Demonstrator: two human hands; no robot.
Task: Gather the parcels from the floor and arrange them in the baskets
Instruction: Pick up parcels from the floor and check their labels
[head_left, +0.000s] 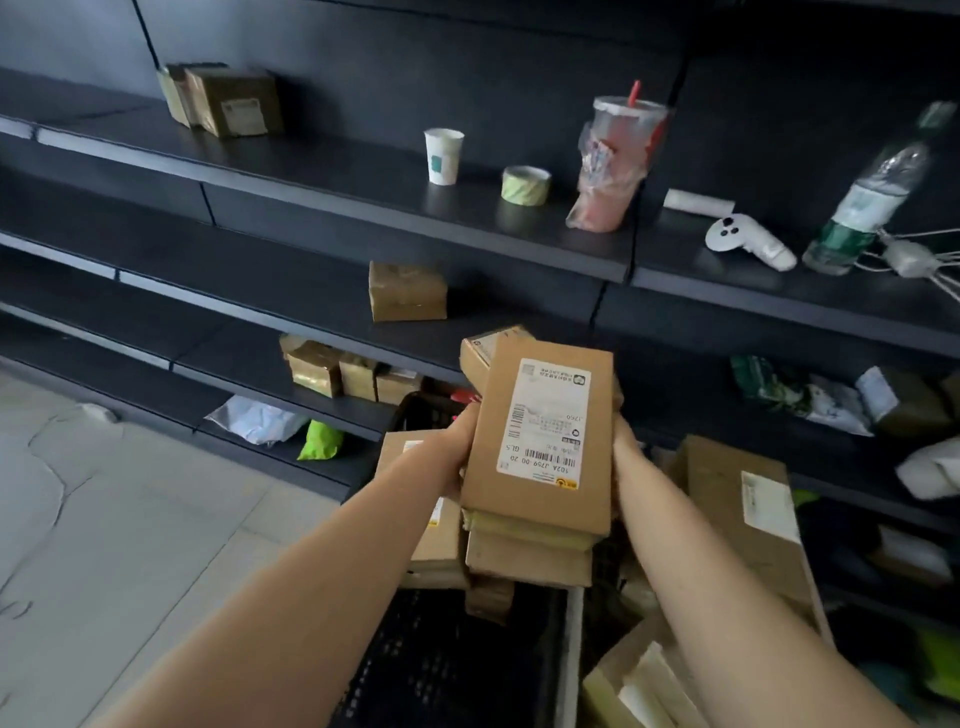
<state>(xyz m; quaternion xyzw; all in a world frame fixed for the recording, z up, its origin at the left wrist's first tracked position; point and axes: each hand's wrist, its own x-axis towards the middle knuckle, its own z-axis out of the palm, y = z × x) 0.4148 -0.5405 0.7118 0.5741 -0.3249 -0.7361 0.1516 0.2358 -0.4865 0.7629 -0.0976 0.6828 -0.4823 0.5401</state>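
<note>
**Parcels stacked between both your hands, above the basket**

Parcels (540, 457) form a stack of several cardboard boxes, held over the black basket (441, 665). Your left hand (447, 457) grips the stack's left side, fingers curled round the edge of the top box (498, 395). Your right hand (623, 447) holds the opposite side. Its fingers are hidden behind the cardboard, so only the wrist and the heel of the hand show. The stack sits squarely between the two hands, touching both. The top box faces you with a white label (545, 421) bearing barcodes. Under it show a yellow-taped parcel and a plain brown one, and a further small box pokes out at the far end.

More boxes lie in and against the basket beneath the stack. Just right of the basket a large box (743, 514) lies tilted, with its own label. Beyond the basket rise dark shelves (311, 171). On them stand a paper cup (443, 156), a tape roll (525, 185), a plastic drink cup (615, 161), a white controller (748, 241) and a bottle (867, 197), with brown boxes on the lower levels. Left of the basket is pale floor (130, 493), and a green bag (321, 440) lies on the lowest shelf.
</note>
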